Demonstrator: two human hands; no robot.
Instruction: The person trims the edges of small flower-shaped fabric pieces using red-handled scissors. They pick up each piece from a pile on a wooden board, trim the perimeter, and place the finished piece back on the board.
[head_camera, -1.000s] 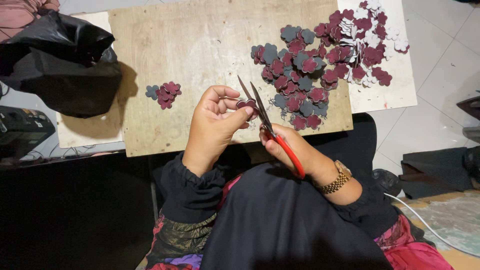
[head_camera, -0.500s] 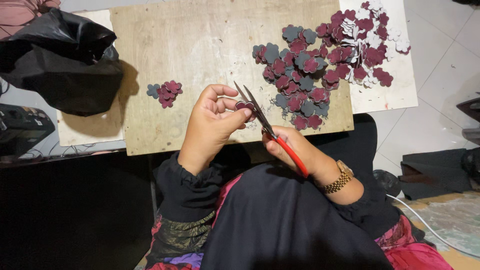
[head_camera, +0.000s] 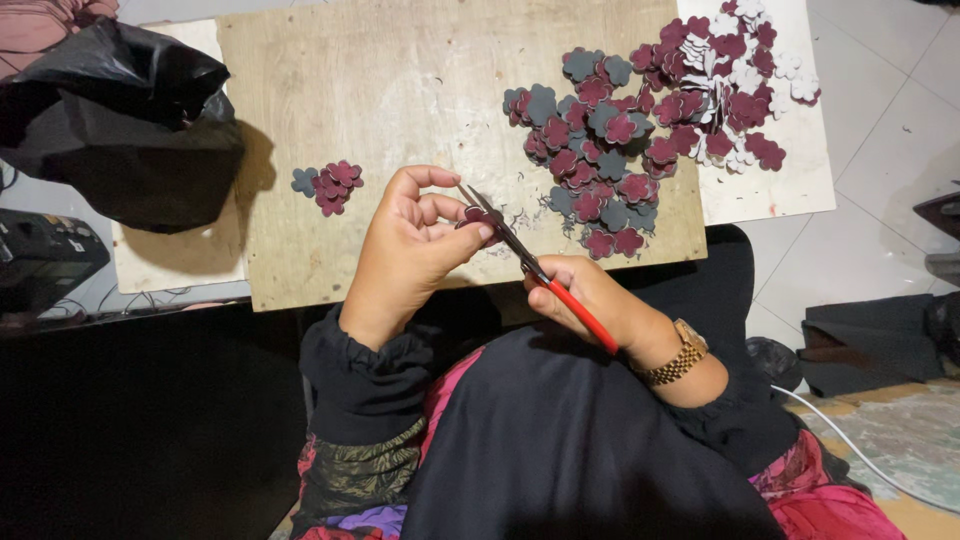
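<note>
Since the earlier frame the scissors (head_camera: 520, 250) have tipped a little, their blades now crossing just under the small maroon flower piece (head_camera: 473, 214), while both hands sit almost where they were. We pinch that piece in our left hand (head_camera: 410, 245), thumb and fingertips closed on it, just over the near edge of the wooden board (head_camera: 400, 90). Our right hand (head_camera: 590, 300) is wrapped tight around the red handles, just off that same near edge. The blades look barely parted. To trim well, we judge it best to turn the piece into the blades rather than swing the scissors, taking short snips near the pivot. On the board's far right lies the heap of cut flowers (head_camera: 600, 160); a small cluster (head_camera: 332, 185) sits to its left side.
</note>
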